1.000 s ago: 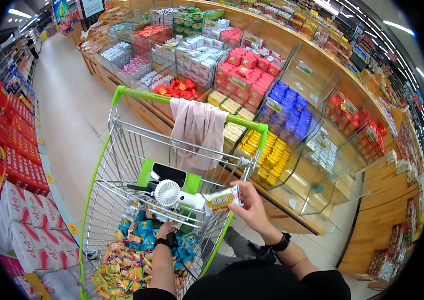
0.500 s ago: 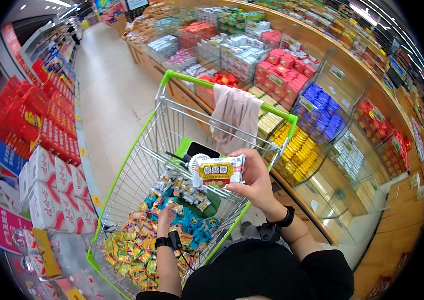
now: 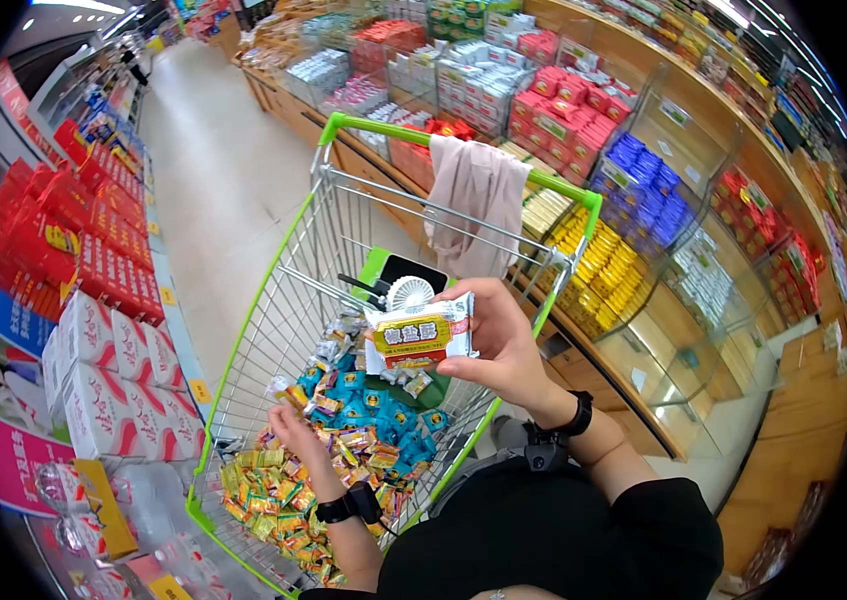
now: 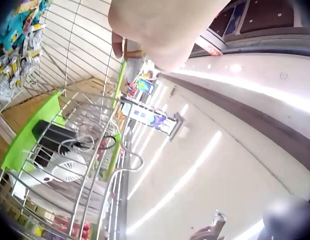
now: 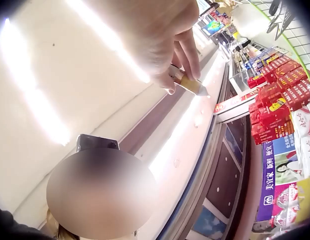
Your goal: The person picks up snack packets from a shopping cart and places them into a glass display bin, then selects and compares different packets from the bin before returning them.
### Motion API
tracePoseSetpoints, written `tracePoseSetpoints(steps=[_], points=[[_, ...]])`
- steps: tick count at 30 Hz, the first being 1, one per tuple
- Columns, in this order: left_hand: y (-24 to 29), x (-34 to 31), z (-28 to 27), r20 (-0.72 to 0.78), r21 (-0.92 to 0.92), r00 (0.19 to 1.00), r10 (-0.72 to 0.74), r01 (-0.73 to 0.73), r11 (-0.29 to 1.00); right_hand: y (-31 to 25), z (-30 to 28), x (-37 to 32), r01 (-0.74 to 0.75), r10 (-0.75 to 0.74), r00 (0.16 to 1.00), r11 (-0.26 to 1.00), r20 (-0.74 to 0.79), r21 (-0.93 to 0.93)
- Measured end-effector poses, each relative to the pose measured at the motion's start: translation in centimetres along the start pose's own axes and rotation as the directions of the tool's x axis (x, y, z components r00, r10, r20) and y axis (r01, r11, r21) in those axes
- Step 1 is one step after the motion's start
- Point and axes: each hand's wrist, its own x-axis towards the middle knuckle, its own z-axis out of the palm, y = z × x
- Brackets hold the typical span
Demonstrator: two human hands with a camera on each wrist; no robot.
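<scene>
My right hand [image 3: 499, 345] holds up a white packet with a yellow-and-red label [image 3: 414, 338] by its right end, thumb in front, above the shopping cart [image 3: 254, 330]. In the right wrist view the same packet [image 5: 187, 82] shows edge-on between thumb and fingers. Over the left part of the cart, my left hand [image 3: 302, 437] pinches a small wrapped candy [image 3: 289, 391] at its fingertips. Below lie heaps of wrapped candies [image 3: 279, 490] in yellow and orange, blue packets [image 3: 364, 405] and silver ones.
A white handheld fan [image 3: 411, 293] and a dark phone [image 3: 429, 272] lie at the cart's green seat panel. A pinkish cloth [image 3: 477, 200] hangs over the green handle. Glass-fronted candy bins [image 3: 599, 270] line the right; packs of white boxes [image 3: 124, 390] and red boxes stand left.
My left hand has come up from among the blue packets and moved left, now with a small candy. My right hand has turned the white packet's label toward the head camera.
</scene>
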Motion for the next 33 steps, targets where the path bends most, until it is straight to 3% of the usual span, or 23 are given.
tracePoseSetpoints(steps=[5,7,13,15,20,33], points=[[2.5,-1.1,2.7,0.011,-0.163,1.0,-0.007,0.008,0.987,-0.6,-0.2,-1.1,-0.048,0.045,0.996,0.998,-0.078,-0.036],[3.5,-1.8,3.8,0.05,-0.221,0.997,0.059,-0.047,0.974,-0.9,-0.7,-1.6,-0.018,0.014,0.997,0.999,-0.075,-0.051],[6.8,-4.5,8.1,0.134,-0.178,0.974,0.181,-0.157,0.972,-2.9,-2.8,-3.5,0.014,-0.024,0.988,0.997,-0.15,-0.073],[8.6,-6.7,10.2,0.203,-0.32,0.962,0.183,-0.111,0.941,-3.6,-3.7,-4.3,0.034,-0.047,0.986,0.996,-0.163,-0.082],[9.1,-11.0,13.3,0.428,-0.385,0.878,0.215,-0.038,0.922,-6.1,-6.6,-6.4,0.096,-0.116,0.973,0.989,-0.198,-0.11],[11.7,-22.8,21.8,0.565,-0.441,0.8,0.2,0.088,0.893,-12.7,-16.4,-13.6,0.14,-0.179,0.887,0.983,-0.425,-0.12]])
